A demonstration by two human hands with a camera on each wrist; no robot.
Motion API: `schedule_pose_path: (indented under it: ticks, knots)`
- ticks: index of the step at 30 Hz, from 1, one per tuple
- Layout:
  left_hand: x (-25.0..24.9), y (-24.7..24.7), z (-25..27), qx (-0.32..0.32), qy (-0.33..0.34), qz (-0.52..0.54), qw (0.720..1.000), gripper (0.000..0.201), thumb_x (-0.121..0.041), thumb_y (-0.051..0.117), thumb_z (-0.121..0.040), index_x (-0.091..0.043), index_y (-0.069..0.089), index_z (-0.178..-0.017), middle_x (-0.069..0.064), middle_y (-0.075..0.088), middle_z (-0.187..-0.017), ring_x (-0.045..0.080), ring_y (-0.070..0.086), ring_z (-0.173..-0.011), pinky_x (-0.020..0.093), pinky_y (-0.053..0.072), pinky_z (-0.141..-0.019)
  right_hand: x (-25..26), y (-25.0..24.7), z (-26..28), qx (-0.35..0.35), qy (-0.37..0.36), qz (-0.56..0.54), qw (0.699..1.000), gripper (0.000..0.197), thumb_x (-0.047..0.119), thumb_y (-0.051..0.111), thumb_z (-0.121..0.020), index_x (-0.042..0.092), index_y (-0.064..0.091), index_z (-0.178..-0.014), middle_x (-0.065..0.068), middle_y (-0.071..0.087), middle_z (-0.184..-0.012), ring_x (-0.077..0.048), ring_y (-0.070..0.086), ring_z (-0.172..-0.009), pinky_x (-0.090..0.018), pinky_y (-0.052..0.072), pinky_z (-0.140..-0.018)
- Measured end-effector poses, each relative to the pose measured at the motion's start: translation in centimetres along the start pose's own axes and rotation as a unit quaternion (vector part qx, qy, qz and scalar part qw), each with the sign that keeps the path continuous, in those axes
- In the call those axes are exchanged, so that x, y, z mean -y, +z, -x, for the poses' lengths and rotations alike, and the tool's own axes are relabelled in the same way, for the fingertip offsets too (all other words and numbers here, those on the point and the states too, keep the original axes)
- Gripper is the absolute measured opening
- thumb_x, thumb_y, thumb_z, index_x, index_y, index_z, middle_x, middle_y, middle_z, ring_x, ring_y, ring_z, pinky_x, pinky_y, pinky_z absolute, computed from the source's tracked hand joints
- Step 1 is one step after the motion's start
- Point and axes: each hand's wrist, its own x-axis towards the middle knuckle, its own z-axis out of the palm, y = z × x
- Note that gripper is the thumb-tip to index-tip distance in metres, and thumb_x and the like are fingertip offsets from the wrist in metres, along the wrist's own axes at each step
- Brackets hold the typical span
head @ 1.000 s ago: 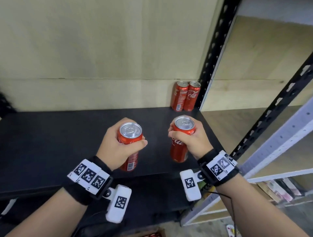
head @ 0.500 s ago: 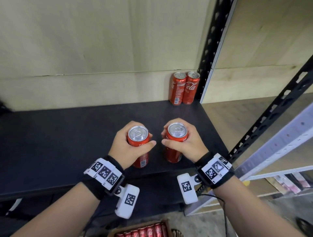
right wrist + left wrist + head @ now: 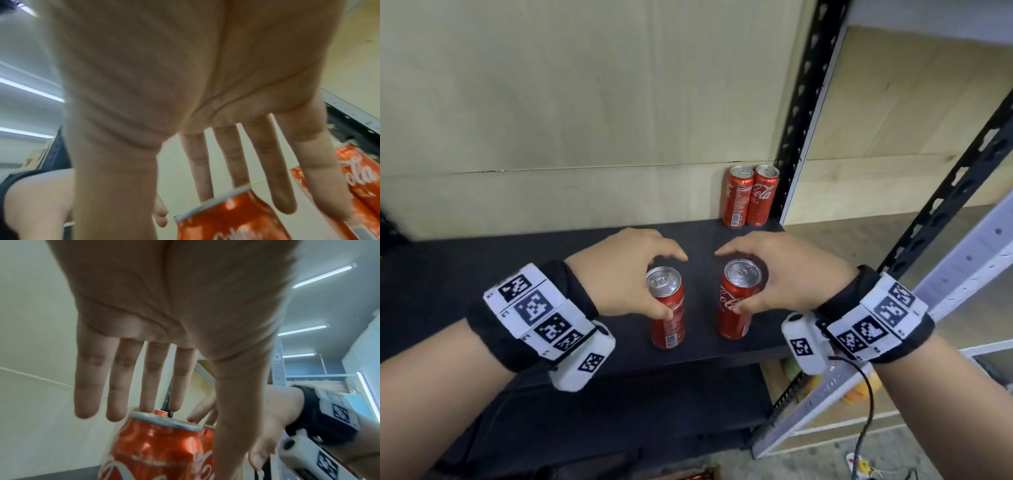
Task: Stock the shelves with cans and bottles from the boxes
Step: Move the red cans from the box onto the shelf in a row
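Observation:
Two red cola cans stand upright side by side near the front of the black shelf [image 3: 517, 267]. My left hand [image 3: 674, 282] hovers open over the left can [image 3: 667, 318], fingers [image 3: 121, 386] straight and spread, thumb beside the can [image 3: 156, 447]. My right hand [image 3: 727, 281] is open in the same way over the right can [image 3: 736, 308]; its fingers [image 3: 267, 162] reach past the can's rim [image 3: 226, 219]. Neither hand grips a can. Two more cola cans [image 3: 751, 197] stand at the shelf's back right corner.
A black perforated upright [image 3: 804, 102] rises right behind the back cans. A grey shelving unit [image 3: 962, 267] stands close on the right. A box of cans [image 3: 698, 474] peeks in at the bottom edge. A cable [image 3: 866, 411] hangs from my right wrist.
Both hands carried their cans down onto the shelf's front part and let go; the fingers have opened and lifted off the cans.

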Motion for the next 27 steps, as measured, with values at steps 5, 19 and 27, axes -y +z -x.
schedule_pose_path:
  ticks: [5,19,27]
  knots:
    - [-0.8,0.4,-0.9,0.047,0.006,-0.086,0.995,0.081,-0.042,0.091,-0.065,-0.034,0.055,-0.137,-0.012,0.054,-0.126,0.011,0.052,-0.118,0.032,0.05,-0.097,1.3,-0.5,-0.5,0.054,0.007,0.112,0.992,0.079,0.028,0.088,-0.072,0.034,0.05,-0.142,0.007,0.055,-0.134,-0.015,0.054,-0.123,-0.03,0.049,-0.097]
    - [-1.9,1.0,-3.6,0.031,0.007,-0.047,0.998,0.073,-0.04,0.094,-0.062,-0.024,0.064,-0.126,-0.007,0.063,-0.121,0.013,0.062,-0.106,0.034,0.056,-0.09,2.2,-0.5,-1.5,0.056,0.004,0.13,0.99,0.066,0.033,0.089,-0.072,0.026,0.06,-0.132,0.006,0.065,-0.125,-0.015,0.064,-0.11,-0.032,0.056,-0.09]
    - [-2.1,0.9,-6.4,0.02,0.001,-0.039,0.999,0.066,-0.039,0.095,-0.059,-0.02,0.069,-0.117,-0.004,0.068,-0.108,0.014,0.066,-0.094,0.034,0.059,-0.081,2.6,-0.7,-3.3,0.052,0.011,0.139,0.989,0.067,0.034,0.088,-0.072,0.027,0.061,-0.133,0.004,0.067,-0.121,-0.018,0.063,-0.108,-0.034,0.055,-0.088]
